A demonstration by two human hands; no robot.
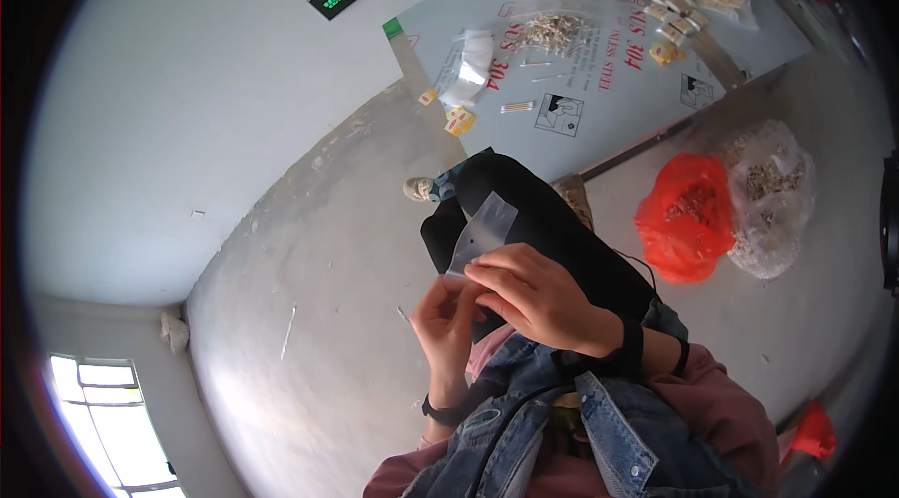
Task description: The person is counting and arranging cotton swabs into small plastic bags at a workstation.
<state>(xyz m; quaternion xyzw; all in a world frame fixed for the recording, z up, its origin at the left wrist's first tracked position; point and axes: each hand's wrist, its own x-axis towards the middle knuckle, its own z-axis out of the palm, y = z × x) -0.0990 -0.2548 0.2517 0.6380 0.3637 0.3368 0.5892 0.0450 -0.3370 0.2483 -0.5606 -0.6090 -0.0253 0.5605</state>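
Above my lap I hold a small clear plastic bag (pixel 489 224) by its near end, its far end sticking up and away. My left hand (pixel 444 325) pinches the bag's near edge between thumb and fingers. From the right, my right hand (pixel 538 297) is closed on the same edge, its fingertips touching those of the left. Between the hands the edge is mostly hidden, so I cannot tell whether the bag's mouth is open. Nothing shows inside the bag apart from a tiny dark spot.
Ahead, the film-covered table (pixel 599 137) carries a heap of cotton swabs (pixel 554 32), a short row of swabs (pixel 517 107), a stack of clear bags (pixel 471 67), yellow cards (pixel 459 120) and swab bundles (pixel 676 16). A red bag (pixel 688 217) and a clear sack (pixel 770 198) stand on the floor at right.
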